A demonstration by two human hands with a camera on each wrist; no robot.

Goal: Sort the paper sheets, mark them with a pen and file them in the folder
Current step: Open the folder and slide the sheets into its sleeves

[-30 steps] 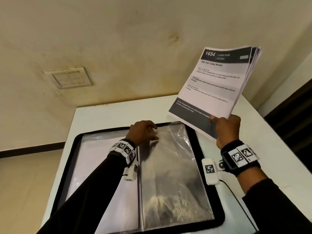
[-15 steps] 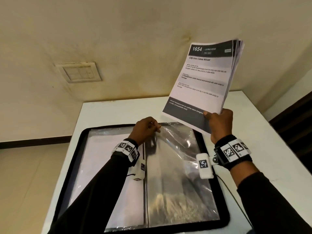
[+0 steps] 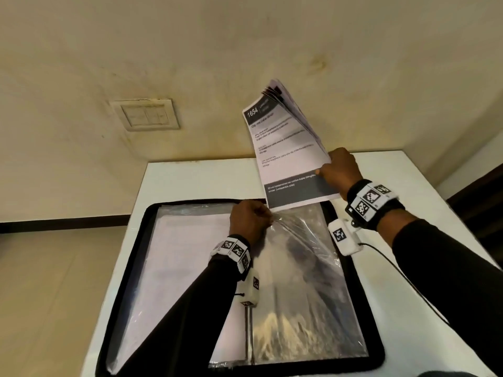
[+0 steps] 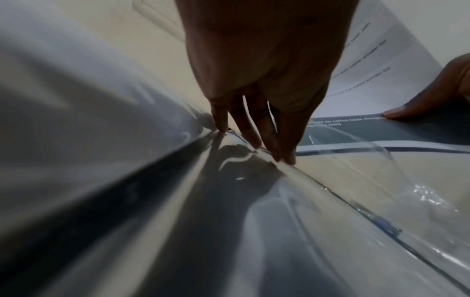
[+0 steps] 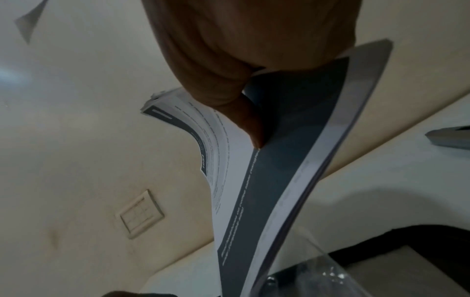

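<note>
An open black folder [image 3: 128, 281] lies flat on the white surface [image 3: 190, 180]. The left hand [image 3: 249, 223] pinches the top edge of a clear sleeve [image 3: 299, 281], lifting it. Just beyond, the right hand [image 3: 340, 170] pinches a stack of printed sheets [image 3: 285, 148], its bottom edge at the sleeve's mouth.

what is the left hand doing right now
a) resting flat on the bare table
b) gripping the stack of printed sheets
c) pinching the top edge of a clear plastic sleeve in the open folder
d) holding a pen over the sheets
c: the left hand pinches the top edge of the clear plastic sleeve in the open folder, while the right hand grips the stack of printed sheets.
</note>
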